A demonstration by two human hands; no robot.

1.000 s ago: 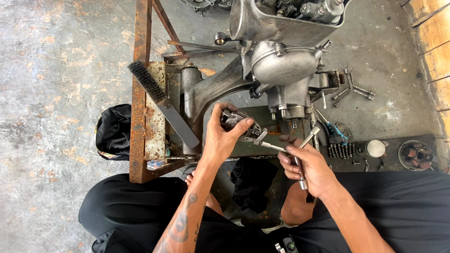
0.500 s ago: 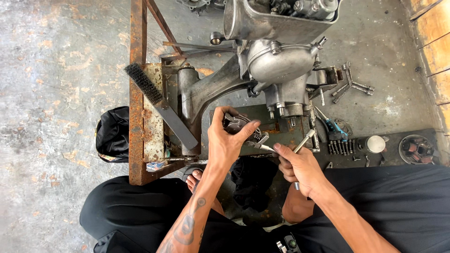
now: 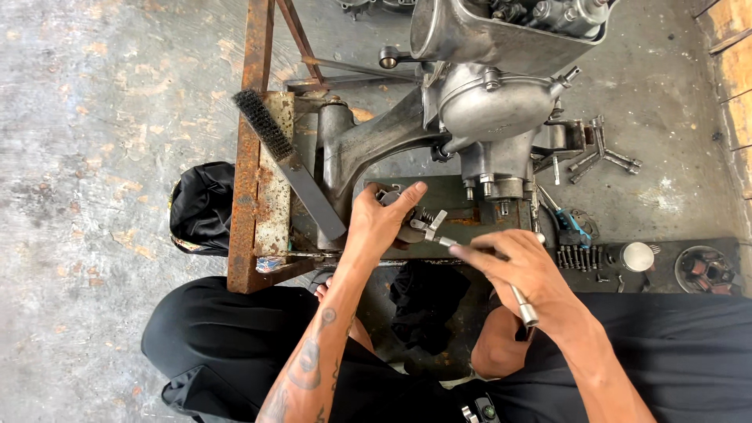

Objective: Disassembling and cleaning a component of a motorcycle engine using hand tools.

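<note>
One engine, top cut off. Left hand clamps one small metal part, centre frame, partly hidden. Right hand, at 4 o'clock, grips one driver tool. One wire brush at 10 o'clock.

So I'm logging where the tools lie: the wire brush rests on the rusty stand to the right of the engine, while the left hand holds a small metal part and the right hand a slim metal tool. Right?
Not quite. The head view shows the wire brush on the rusty stand to the left of the engine, not the right. The rest holds: the left hand grips the small metal part, the right hand the slim metal tool.
</note>
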